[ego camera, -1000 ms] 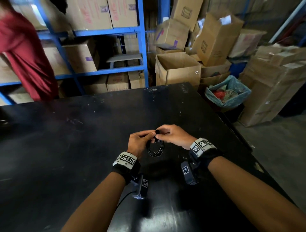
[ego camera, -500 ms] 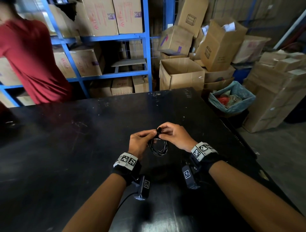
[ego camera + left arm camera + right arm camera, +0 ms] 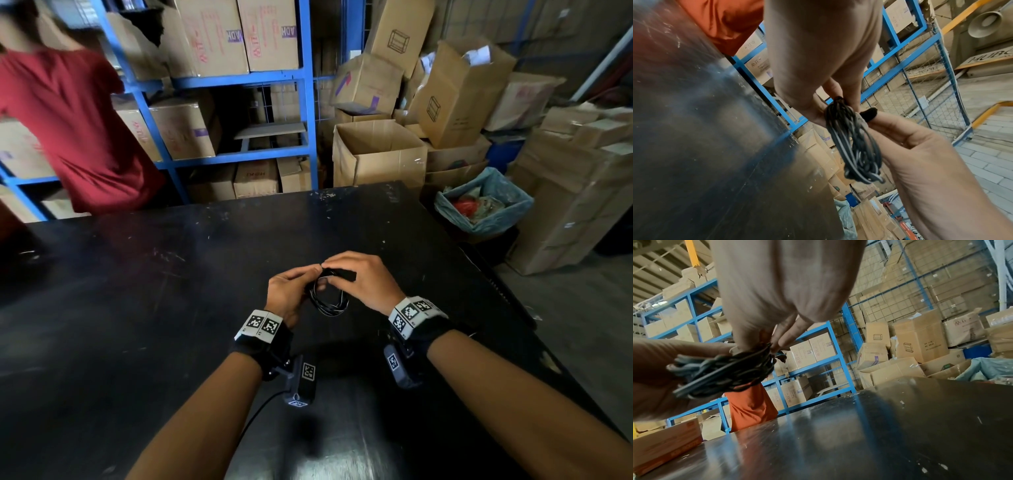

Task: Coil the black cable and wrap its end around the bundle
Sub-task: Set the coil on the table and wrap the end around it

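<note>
The black cable (image 3: 329,301) is already a small bundle of loops, held up off the black table (image 3: 154,308) between both hands, roughly mid-table and toward the near side. Left hand (image 3: 287,294) pinches the top of the bundle, thumb and fingertips closed on the gathered strands; right hand (image 3: 363,277) meets it from the other side, fingers curled over the same top section, gripping the cable there w/ a dark end piece (image 3: 342,273) poking out under its fingers. Left wrist view: the loops (image 3: 857,146) hang down from the pinch point as a narrow bunch, a stubby black tip (image 3: 869,114) sticking out beside a fingertip (can't tell if it's the plug or a wrap of cable). Right wrist view: the coil (image 3: 725,369) lies sideways against the left palm, strands bunched tight where the right fingers (image 3: 785,335) press in. Whether the end has been wound round the bundle isn't clear from any view. Both wrists carry bands w/ black-and-white marker squares. Bkgd: blue shelving (image 3: 308,102) stacked w/ cardboard boxes, an open box (image 3: 380,154) behind the table's far edge, a bin w/ a blue liner (image 3: 486,205) off to the right, and a person in a red shirt (image 3: 68,130) at far left by the shelves.
</note>
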